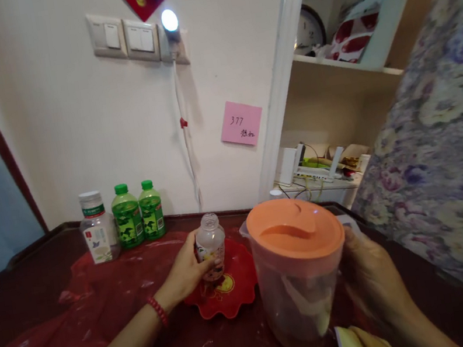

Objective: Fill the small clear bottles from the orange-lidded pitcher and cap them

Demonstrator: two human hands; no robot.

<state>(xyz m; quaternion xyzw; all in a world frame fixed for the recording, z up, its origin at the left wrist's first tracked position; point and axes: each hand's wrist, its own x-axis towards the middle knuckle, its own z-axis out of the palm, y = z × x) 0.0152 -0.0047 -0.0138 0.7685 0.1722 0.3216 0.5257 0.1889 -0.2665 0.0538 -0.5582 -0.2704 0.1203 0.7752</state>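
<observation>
Spillage seemed the likeliest mishap, because the left hand [191, 268] clasped an uncapped bottle [211, 243] on or just over a red tray [245, 292] while the right hand [375, 276] gripped the lidded pitcher [295, 290] beside it by its handle [349, 223], where a careless swing could have tipped the bottle.

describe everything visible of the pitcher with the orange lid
The pitcher is cloudy and see-through, seemingly plastic, with a round orange lid on and a spout at the picture's left. The right hand holds its pale handle. It is roughly upright, right of the red plate; whether its base touches the table is unclear.
</observation>
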